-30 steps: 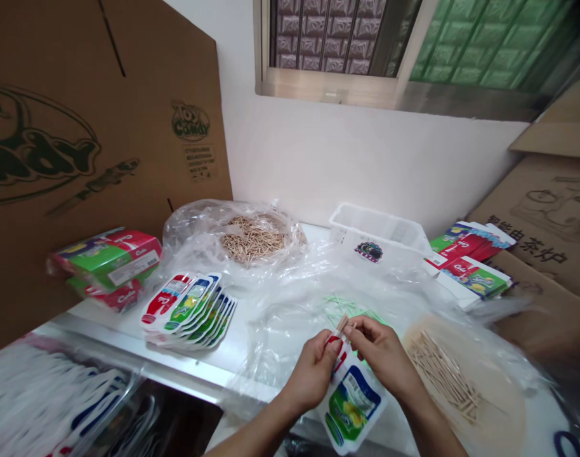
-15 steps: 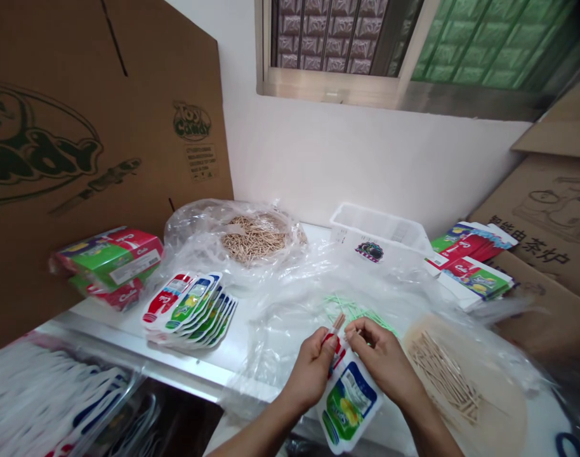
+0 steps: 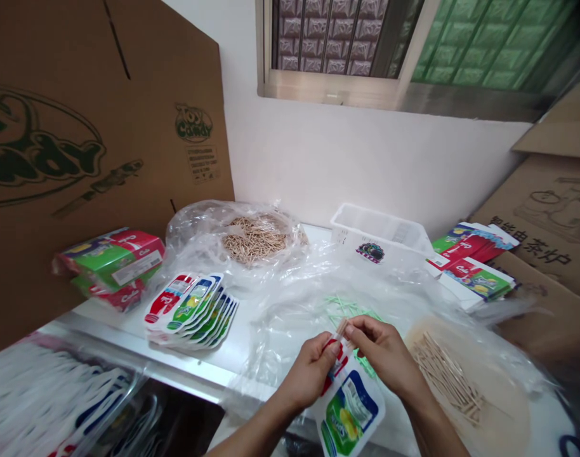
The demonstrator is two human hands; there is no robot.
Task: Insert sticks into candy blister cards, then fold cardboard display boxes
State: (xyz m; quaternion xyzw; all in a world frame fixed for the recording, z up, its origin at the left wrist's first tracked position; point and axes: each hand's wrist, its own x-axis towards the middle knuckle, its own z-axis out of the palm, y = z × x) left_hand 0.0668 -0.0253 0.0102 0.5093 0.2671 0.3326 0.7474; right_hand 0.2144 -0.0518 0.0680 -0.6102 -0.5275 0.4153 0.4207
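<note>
White table [image 3: 123, 330] set against a pale wall [image 3: 366, 158], partly covered with clear plastic sheeting [image 3: 280, 343]. At the grip, a lemon-printed drink-shaped pouch [image 3: 344, 412] is held by the left hand [image 3: 309, 374], its red-printed part pinched between thumb and curled fingers; one pouch or two, not clear. Pouch body is hung below, toward 6 o'clock, long axis tilted roughly 1 to 7. A small bundle of wooden sticks [image 3: 341, 326] is stood at the pouch's top end, tips pointed to about 1 o'clock, close to the pouch's own line. Thumb and forefinger of the right hand [image 3: 385, 352] are drawn together right at those tips, nearer to them than the left; whether stick or pouch edge is pinched cannot be told. Just beyond, at 12 o'clock, green sticks [image 3: 340, 306]. At 4 o'clock, loose wooden sticks [image 3: 449, 381] on a tan mat [image 3: 504, 412], right hand nearer. At 9 o'clock, a fanned pouch stack [image 3: 199, 311], left hand nearer. Farther: clear bag of sticks [image 3: 256, 240] at 11, white plastic basket [image 3: 397, 257] at 1.
</note>
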